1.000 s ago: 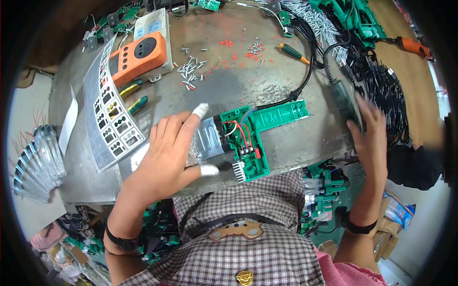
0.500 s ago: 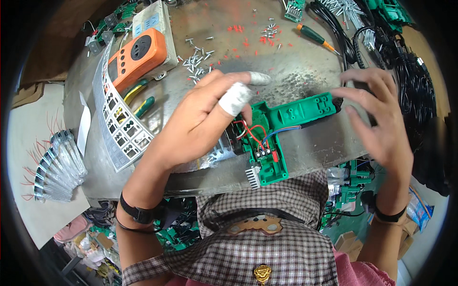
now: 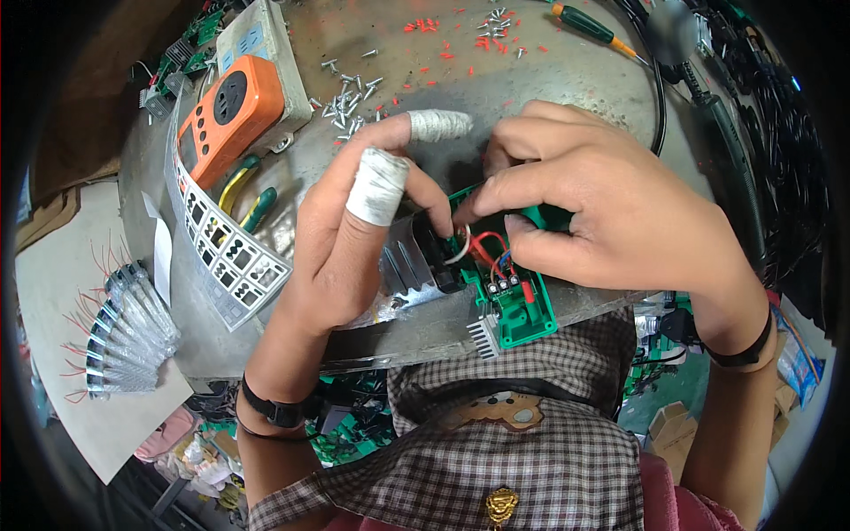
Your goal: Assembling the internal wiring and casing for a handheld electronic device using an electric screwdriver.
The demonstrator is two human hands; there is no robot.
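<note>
A green plastic tool housing half lies open near the table's front edge, with red, white and blue wires and a small terminal block inside. A finned metal heat sink sticks out at its near end. A shiny metal barrel joins its left side. My left hand, white tape on two digits, curls over the barrel, a fingertip at the housing's edge. My right hand bends over the housing, fingertips down among the wires. The right hand covers the handle part; what its fingertips grip is hidden.
Loose screws and small red pieces lie farther back. An orange socket meter, green-handled pliers and a printed label sheet are at left. A screwdriver and black cables lie at right.
My right hand has come in from the right and down onto the wires in the housing. The left hand has shifted slightly left; a black cable's thick end now shows at right.
</note>
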